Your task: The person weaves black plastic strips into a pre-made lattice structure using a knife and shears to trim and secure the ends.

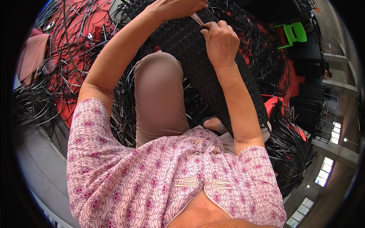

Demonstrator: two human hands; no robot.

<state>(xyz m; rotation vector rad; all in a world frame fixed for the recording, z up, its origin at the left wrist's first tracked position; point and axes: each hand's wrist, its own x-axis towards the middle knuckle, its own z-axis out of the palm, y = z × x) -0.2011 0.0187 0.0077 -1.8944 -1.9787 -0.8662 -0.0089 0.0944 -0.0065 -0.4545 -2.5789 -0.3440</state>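
Note:
A black woven panel (197, 64) of flat plastic strips lies across my lap and runs up toward the top of the view. My left hand (176, 7) rests at its far end with fingers curled over a thin pale metal tool (197, 19). My right hand (220, 40) sits just below it, pressed on the weave, fingers closed and pinching a strip beside the tool's tip. Loose black strips (266, 49) fan out from the panel's edges.
Heaps of loose black strips (34, 102) cover a red mat (72, 53) on the left and right. A green plastic chair (294, 34) stands at the upper right. Stacked black woven pieces (310, 91) stand at the right. A grey concrete floor (38, 167) lies lower left.

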